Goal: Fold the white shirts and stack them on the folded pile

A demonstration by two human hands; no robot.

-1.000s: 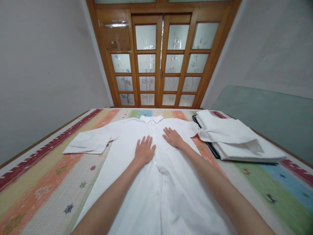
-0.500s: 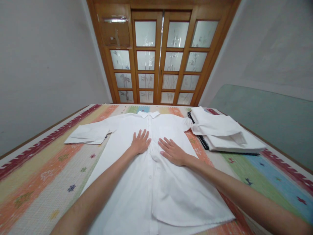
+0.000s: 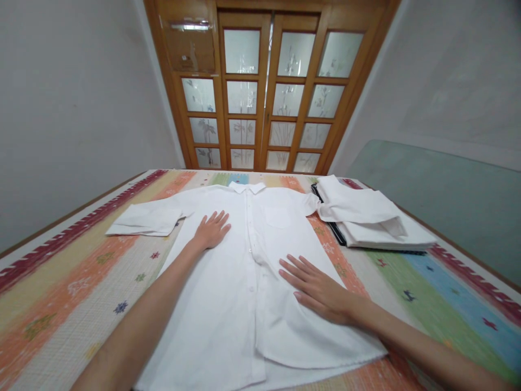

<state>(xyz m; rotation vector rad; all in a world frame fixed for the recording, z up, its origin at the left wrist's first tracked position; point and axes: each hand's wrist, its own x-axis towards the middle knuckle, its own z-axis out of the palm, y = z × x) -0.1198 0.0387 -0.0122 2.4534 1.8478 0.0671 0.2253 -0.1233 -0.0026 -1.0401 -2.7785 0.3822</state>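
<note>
A white button-up shirt (image 3: pixel 228 293) lies front side up, its collar pointing away from me and its hem towards me. My left hand (image 3: pixel 212 230) rests flat on the upper chest, left of the button line, fingers spread. Lower down, my right hand (image 3: pixel 315 289) lies open on the right front panel, palm down. Creases run across the cloth beside the right hand and the button line. The left sleeve is spread out and bent on the table; the right sleeve reaches onto a stack of folded white clothes (image 3: pixel 378 233).
A patterned, striped cloth (image 3: pixel 134 255) covers the table. Dark edging shows under the folded stack. Behind the table stand wooden doors with glass panes (image 3: pixel 260 98); a pale green board (image 3: pixel 439 190) leans at the right wall.
My left hand has slid left, away from the button line. My right hand has moved right and nearer to me over the shirt's right panel.
</note>
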